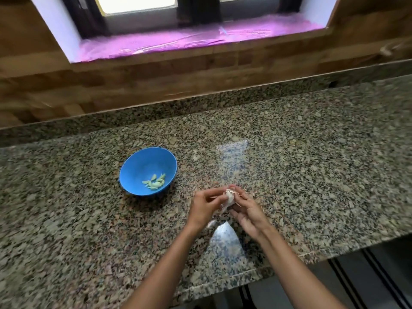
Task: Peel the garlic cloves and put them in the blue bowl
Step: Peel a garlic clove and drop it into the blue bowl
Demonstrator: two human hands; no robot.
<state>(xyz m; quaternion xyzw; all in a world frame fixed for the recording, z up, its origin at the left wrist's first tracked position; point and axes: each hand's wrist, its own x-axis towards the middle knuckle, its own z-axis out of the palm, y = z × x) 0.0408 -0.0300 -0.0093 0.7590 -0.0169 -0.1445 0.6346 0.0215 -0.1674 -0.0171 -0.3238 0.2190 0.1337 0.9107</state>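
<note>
The garlic (229,198) sits between both hands above the granite counter (312,152), its papery skin partly torn and trailing down. The left hand (204,209) pinches it from one side; the right hand (247,211) cradles it, fingers curled round — so peeling looks to be under way. To the left, well apart, the blue bowl (133,170) holds several peeled cloves (155,182), perhaps 5 or 6. More cloves likely remain in this piece, though I cannot tell how many.
</note>
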